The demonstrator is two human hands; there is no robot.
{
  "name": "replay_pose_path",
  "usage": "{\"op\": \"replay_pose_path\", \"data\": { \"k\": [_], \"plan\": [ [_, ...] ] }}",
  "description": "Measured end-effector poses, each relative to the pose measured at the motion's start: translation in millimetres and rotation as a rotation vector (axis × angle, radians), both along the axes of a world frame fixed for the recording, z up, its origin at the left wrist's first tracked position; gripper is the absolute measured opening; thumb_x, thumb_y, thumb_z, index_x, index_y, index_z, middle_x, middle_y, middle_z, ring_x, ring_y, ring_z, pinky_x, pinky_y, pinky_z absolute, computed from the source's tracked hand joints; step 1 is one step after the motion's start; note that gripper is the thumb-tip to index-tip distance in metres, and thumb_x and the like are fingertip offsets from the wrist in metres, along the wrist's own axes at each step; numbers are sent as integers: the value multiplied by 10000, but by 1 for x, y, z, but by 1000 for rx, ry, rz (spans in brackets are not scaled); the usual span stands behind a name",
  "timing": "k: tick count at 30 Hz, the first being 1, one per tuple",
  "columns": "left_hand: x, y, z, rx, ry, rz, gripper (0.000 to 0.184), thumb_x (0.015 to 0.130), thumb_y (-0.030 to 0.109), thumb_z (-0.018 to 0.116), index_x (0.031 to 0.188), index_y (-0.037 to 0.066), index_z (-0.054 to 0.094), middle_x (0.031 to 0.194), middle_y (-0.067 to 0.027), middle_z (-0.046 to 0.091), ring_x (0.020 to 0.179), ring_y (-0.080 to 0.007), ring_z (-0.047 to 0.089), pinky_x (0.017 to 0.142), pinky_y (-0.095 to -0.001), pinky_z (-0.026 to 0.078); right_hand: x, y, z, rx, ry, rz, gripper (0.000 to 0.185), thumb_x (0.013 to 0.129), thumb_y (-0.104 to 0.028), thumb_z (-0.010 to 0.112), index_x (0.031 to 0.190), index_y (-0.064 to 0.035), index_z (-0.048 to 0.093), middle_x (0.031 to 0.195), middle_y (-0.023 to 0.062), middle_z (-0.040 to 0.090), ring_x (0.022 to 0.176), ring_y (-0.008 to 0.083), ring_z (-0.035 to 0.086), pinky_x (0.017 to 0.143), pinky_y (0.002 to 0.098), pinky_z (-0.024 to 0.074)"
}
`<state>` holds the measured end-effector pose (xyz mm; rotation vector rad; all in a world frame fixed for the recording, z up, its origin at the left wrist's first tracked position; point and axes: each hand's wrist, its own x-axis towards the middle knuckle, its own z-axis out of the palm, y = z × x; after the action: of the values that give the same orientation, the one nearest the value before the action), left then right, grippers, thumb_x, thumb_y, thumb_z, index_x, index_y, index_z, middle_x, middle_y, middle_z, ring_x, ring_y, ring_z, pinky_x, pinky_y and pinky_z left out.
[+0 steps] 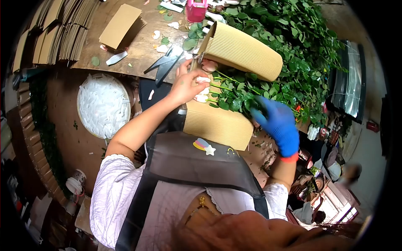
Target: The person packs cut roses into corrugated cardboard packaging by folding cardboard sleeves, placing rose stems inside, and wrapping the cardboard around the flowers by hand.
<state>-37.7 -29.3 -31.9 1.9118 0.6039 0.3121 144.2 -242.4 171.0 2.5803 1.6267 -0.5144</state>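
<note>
Pale pink roses (202, 97) lie with their heads to the left and their leafy green stems (236, 100) to the right, on a tan corrugated cardboard sheet (220, 127). The sheet's far flap (247, 52) stands raised behind them. My left hand (187, 83), bare, is closed at the blooms, thumb and fingers pinching a rose head by the sheet's left edge. A blue knitted glove covers my right hand (276, 123); slightly blurred, it hovers by the stems' right end with thumb and fingers apart. Dark scissors (166, 62) rest on the wooden table beyond my left hand.
A large heap of leafy stems (284, 25) covers the table's right side. Folded cardboard pieces (121, 25) and stacks (63, 33) are at the left. A pink container (196, 10) stands at the back. Below the table edge is a round tub of white strips (103, 106).
</note>
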Motion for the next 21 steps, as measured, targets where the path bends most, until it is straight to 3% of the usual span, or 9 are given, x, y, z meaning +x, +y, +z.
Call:
{"op": "replay_pose_path", "data": {
  "k": [1, 3, 5, 8, 11, 15, 18, 21],
  "plan": [
    [0, 0, -1, 15, -4, 4, 428, 779, 298, 842, 1130, 118, 677, 1449, -268, 394, 1417, -431, 316, 1150, -487, 294, -4, 23, -11, 152, 49, 5, 381, 897, -415, 675, 1161, -142, 649, 838, 129, 704, 775, 343, 685, 683, 456, 536],
    [1, 0, -1, 44, -8, 23, 540, 772, 306, 846, 1189, 77, 592, 1403, -257, 423, 1376, -419, 358, 1131, -480, 313, -7, 60, -59, 217, 142, -20, 387, 897, -413, 694, 1193, -168, 654, 894, 128, 714, 785, 348, 684, 699, 465, 549],
    [2, 4, 5, 68, 33, 13, 720, 760, 320, 852, 1264, 2, 447, 1303, -229, 466, 1279, -388, 429, 1087, -464, 348, -5, 92, -101, -64, 26, 52, 342, 937, -422, 632, 1140, -147, 649, 930, 128, 719, 821, 344, 693, 704, 478, 545],
    [2, 4, 6, -2, 22, 33, 756, 748, 275, 846, 1288, -15, 403, 1281, -218, 461, 1244, -398, 438, 1073, -465, 350, -2, 105, -134, -11, -41, 80, 321, 956, -427, 597, 1088, -139, 649, 930, 127, 718, 835, 335, 696, 693, 471, 542],
    [1, 7, 2, -1, -7, -4, 759, 760, 278, 837, 1318, 23, 390, 1283, -216, 456, 1238, -398, 433, 1076, -476, 339, 3, 97, -129, -25, 111, 138, 286, 962, -402, 594, 1091, -154, 652, 923, 126, 717, 839, 329, 695, 687, 469, 540],
    [2, 10, -3, -16, 0, -27, 759, 757, 315, 844, 1347, 33, 458, 1379, -264, 406, 1324, -437, 377, 1123, -486, 311, -5, 102, -128, -49, 75, 142, 198, 928, -339, 616, 985, -150, 637, 885, 101, 713, 826, 327, 691, 672, 472, 533],
    [1, 17, -19, -37, 15, -91, 720, 748, 373, 857, 1329, 52, 579, 1506, -327, 292, 1417, -479, 288, 1163, -497, 287, -13, 103, -137, 148, 51, 153, 134, 855, -258, 652, 870, -127, 632, 799, 124, 697, 733, 348, 681, 602, 496, 512],
    [13, 17, -11, -50, 89, -15, 537, 733, 384, 873, 1105, 31, 713, 1431, -325, 403, 1370, -471, 370, 1129, -491, 338, -11, 102, -139, 249, -39, 178, 151, 842, -253, 637, 838, -102, 638, 748, 136, 682, 679, 375, 665, 587, 514, 502]
  ]
}}
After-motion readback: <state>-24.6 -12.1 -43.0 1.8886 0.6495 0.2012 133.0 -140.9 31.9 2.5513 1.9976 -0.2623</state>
